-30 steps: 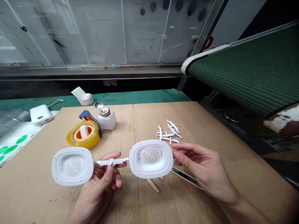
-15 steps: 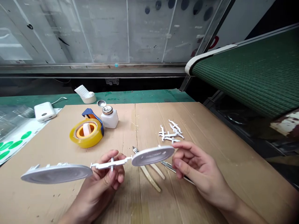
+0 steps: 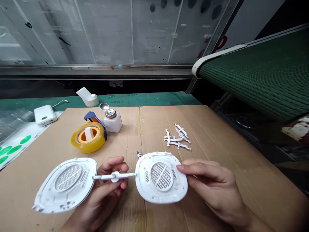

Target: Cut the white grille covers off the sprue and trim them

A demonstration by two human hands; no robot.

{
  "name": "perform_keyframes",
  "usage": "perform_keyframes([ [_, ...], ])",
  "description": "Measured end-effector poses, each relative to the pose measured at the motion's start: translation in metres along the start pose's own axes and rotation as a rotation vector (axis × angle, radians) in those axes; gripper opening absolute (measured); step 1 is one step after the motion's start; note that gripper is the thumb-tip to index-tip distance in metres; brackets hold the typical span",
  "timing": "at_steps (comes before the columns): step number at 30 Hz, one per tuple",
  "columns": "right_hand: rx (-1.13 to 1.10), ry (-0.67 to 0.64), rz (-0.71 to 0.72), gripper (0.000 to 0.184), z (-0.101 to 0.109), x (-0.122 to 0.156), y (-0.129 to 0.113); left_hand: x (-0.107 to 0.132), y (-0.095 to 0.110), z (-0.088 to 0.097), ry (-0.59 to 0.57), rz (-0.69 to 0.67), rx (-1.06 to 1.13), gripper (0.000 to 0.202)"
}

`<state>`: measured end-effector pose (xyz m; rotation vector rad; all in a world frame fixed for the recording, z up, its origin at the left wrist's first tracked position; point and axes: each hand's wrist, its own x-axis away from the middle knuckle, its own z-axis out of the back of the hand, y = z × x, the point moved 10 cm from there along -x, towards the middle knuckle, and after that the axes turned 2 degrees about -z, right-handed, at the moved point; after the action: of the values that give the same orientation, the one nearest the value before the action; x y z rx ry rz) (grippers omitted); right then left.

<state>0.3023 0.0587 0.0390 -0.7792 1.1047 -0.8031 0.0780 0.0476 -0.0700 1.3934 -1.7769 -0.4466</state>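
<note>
Two white plastic covers with slotted round grilles, a left cover (image 3: pixel 84 193) and a right cover (image 3: pixel 177 190), are joined by a thin white runner (image 3: pixel 125 175). My left hand (image 3: pixel 106 190) is closed around the runner between them, thumb in front. With thumb and fingers, my right hand (image 3: pixel 212 187) pinches the right cover's outer edge. Both covers are held above the cardboard, their ribbed faces towards me. Behind the right cover, cutting pliers (image 3: pixel 139 154) show only their tip; the handles are hidden.
Several loose white runners (image 3: pixel 177 139) lie on the cardboard (image 3: pixel 154 129). At left stand a yellow tape roll (image 3: pixel 83 146) in a blue dispenser and a white bottle (image 3: pixel 113 124) with its metal lid raised. A green conveyor belt (image 3: pixel 260 71) juts in at right.
The joined covers have turned from nearly edge-on to showing their grilled faces. My right hand has moved onto the right cover's edge, and the pliers' handles are now covered.
</note>
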Motion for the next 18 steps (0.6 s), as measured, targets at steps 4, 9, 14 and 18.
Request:
perform_keyframes([
  [4, -0.009, 0.018, 0.009, 0.037, 0.0017, -0.0006, -0.0008, -0.0013, 0.0011, 0.0004, 0.001, -0.015, 0.021, 0.04],
  [9, -0.003, 0.019, 0.019, 0.039, 0.0009, -0.0015, -0.0012, -0.0013, 0.0006, -0.0016, -0.012, -0.015, 0.017, 0.037],
  [14, 0.019, 0.048, 0.025, 0.037, 0.0041, 0.0001, -0.0027, -0.0007, 0.0018, -0.0031, -0.004, -0.02, 0.015, 0.037],
  [18, 0.058, 0.093, 0.017, 0.036, 0.0097, 0.0039, -0.0002, -0.0003, 0.0047, -0.0071, -0.022, -0.045, -0.006, 0.032],
])
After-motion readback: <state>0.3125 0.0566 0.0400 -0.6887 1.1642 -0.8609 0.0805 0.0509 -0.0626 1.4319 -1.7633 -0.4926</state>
